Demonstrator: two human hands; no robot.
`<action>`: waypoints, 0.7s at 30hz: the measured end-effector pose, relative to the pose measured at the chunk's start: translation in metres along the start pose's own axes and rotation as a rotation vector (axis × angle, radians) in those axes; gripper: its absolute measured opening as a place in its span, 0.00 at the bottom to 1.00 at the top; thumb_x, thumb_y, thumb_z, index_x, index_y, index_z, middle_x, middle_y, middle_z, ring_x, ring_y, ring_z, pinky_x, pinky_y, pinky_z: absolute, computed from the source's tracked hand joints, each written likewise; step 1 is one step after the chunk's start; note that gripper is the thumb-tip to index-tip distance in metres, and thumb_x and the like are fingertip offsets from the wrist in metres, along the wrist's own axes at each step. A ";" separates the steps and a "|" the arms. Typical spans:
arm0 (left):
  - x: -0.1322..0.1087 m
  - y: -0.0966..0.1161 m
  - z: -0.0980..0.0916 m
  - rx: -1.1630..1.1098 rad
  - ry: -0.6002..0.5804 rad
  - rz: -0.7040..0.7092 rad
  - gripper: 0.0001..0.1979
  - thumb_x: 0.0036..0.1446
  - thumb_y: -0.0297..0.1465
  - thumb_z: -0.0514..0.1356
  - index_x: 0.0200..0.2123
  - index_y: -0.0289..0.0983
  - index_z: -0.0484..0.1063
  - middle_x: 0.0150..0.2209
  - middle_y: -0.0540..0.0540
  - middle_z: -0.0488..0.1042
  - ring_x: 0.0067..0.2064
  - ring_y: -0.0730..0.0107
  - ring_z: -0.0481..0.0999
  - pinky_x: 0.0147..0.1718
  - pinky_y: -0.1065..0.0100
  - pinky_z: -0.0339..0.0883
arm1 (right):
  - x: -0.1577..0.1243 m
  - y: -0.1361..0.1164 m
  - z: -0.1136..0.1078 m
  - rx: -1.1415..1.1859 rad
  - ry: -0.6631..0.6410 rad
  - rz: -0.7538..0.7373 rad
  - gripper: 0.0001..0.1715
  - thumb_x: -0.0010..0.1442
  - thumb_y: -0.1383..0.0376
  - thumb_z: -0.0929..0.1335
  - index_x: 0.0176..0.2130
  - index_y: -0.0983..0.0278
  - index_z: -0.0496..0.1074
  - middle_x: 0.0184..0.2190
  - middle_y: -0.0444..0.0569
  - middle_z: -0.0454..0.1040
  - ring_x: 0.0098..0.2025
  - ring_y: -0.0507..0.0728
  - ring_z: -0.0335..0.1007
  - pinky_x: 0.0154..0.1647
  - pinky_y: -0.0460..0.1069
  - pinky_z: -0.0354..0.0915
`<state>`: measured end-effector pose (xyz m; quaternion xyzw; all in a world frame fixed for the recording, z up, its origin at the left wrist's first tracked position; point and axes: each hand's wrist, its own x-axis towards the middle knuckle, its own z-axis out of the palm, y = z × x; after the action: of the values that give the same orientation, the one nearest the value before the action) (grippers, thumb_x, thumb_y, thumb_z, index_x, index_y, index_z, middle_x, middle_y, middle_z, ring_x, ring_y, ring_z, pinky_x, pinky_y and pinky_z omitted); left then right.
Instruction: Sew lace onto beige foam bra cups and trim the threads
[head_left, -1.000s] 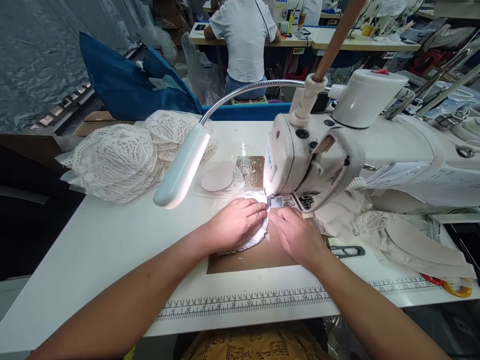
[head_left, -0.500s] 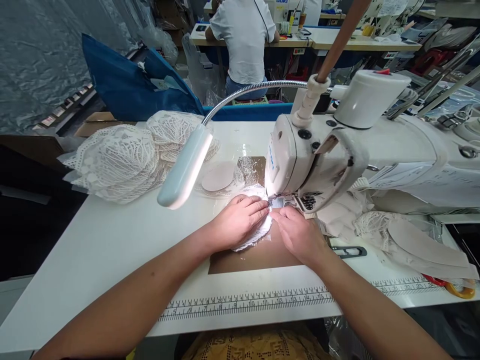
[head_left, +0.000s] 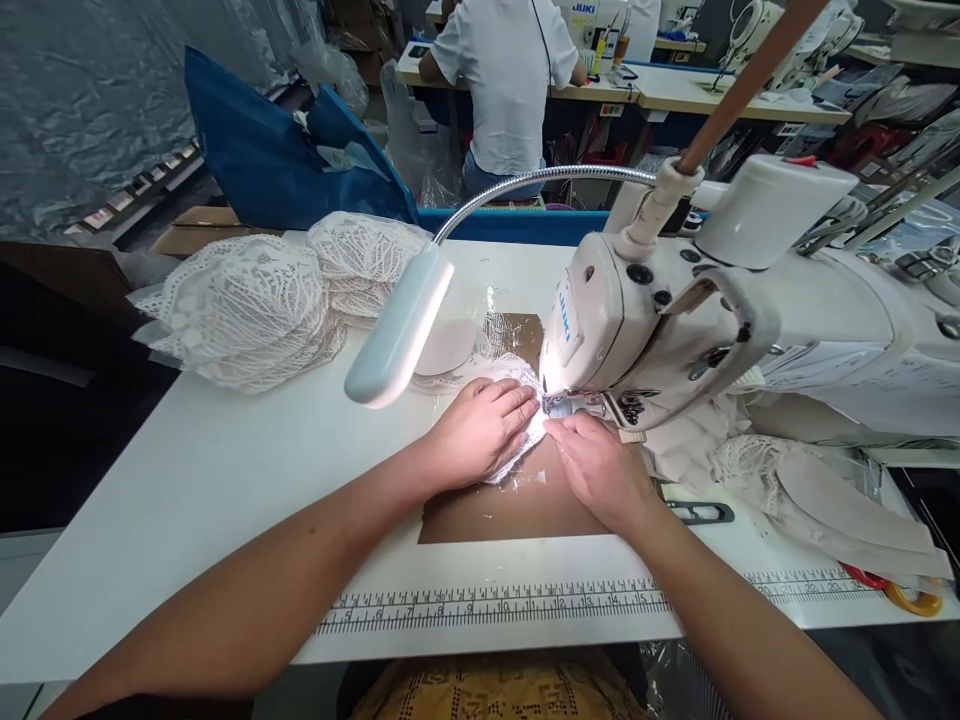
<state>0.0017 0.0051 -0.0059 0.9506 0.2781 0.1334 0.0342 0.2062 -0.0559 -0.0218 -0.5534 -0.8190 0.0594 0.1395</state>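
Observation:
A white lace-edged fabric piece (head_left: 517, 372) lies under the needle area of a sewing machine (head_left: 600, 310), on a brown sheet (head_left: 495, 515). My left hand (head_left: 484, 430) rests flat on top of it, fingers stretched toward the presser foot. Close to the foot, on the right, my right hand (head_left: 600, 465) has its thumb and forefinger pinched at the fabric's edge. The fingers cover part of the piece, and the exact stitch point is hidden. Behind my left hand, a pale oval pad (head_left: 448, 347) lies on lace.
Stacked lace pieces (head_left: 240, 310) sit at the back left. A lamp (head_left: 401, 330) hangs low over the table. Beyond my right wrist are thread snips (head_left: 701, 513), more pale fabric pieces (head_left: 840, 500) and orange-handled scissors (head_left: 915, 600). A printed ruler (head_left: 495, 605) runs along the front edge. A person (head_left: 499, 85) sits ahead.
The lace-edged piece has turned and slid away from me under the foot, so less of its near end shows below my left hand. Both hands stay close to the needle. The camera view has shifted slightly.

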 end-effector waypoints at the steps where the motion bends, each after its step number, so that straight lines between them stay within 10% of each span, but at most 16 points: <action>1: 0.000 0.000 0.000 0.009 -0.002 -0.009 0.19 0.66 0.33 0.50 0.55 0.29 0.68 0.52 0.34 0.72 0.55 0.50 0.68 0.49 0.53 0.62 | 0.001 0.000 0.001 -0.003 0.001 -0.004 0.22 0.64 0.72 0.59 0.51 0.60 0.73 0.35 0.50 0.75 0.38 0.55 0.69 0.37 0.46 0.61; 14: -0.015 -0.008 -0.018 -0.228 -0.061 0.009 0.28 0.59 0.43 0.59 0.59 0.35 0.64 0.60 0.34 0.63 0.59 0.48 0.63 0.56 0.50 0.59 | -0.004 0.002 -0.005 0.066 0.081 -0.019 0.19 0.63 0.71 0.61 0.48 0.62 0.75 0.37 0.51 0.75 0.37 0.55 0.71 0.34 0.47 0.62; 21: -0.018 0.001 -0.025 -0.109 -0.030 0.039 0.13 0.62 0.35 0.56 0.44 0.34 0.74 0.37 0.41 0.73 0.37 0.62 0.71 0.36 0.63 0.64 | -0.004 0.002 -0.005 0.071 0.090 -0.053 0.16 0.63 0.71 0.61 0.45 0.62 0.76 0.37 0.50 0.75 0.35 0.54 0.69 0.32 0.47 0.60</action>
<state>-0.0194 -0.0059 0.0140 0.9545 0.2515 0.1345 0.0875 0.2108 -0.0586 -0.0181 -0.5284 -0.8236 0.0598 0.1974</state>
